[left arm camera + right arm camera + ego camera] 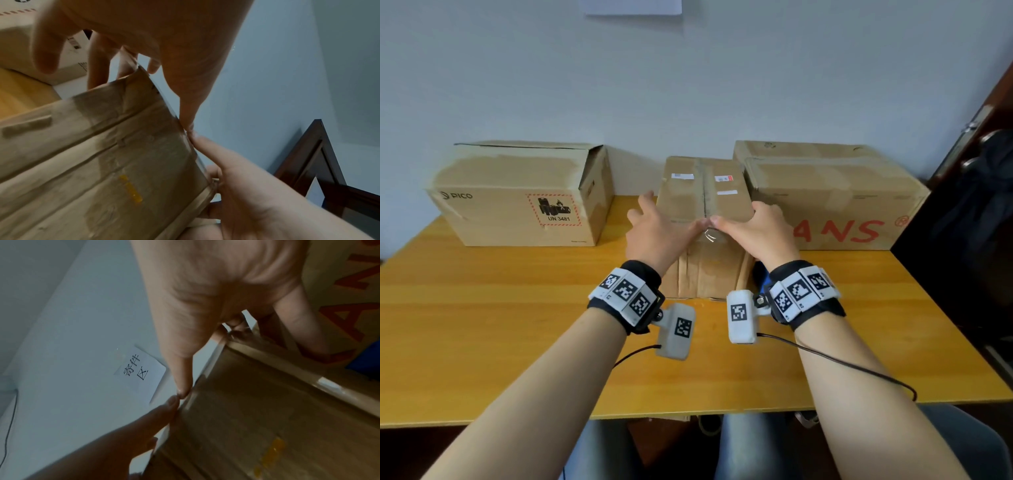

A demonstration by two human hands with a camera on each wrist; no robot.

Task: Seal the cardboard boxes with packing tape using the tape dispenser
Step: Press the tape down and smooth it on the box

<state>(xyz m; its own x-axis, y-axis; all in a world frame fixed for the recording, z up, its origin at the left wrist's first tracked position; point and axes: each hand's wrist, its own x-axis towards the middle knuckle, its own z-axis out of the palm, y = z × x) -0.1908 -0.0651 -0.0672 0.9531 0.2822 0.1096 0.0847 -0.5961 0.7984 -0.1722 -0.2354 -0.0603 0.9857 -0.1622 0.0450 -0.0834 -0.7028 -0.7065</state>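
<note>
A small cardboard box (709, 192) stands in the middle of the yellow table (517, 325), with clear tape (703, 195) running along its top seam and down over the near edge. My left hand (654, 222) lies on the box's near left top corner, fingers spread. On the near right corner lies my right hand (753, 222). Both thumbs meet on the tape at the near top edge; the left thumb (191, 116) and the right thumb (180, 379) press it there. A blue object (759, 274) is mostly hidden behind the right wrist.
A larger PICO box (517, 198) with a loose end flap stands at the back left. A large box with red lettering (835, 195) stands at the back right, close to the small box. A dark wooden door (962, 240) borders the table's right side.
</note>
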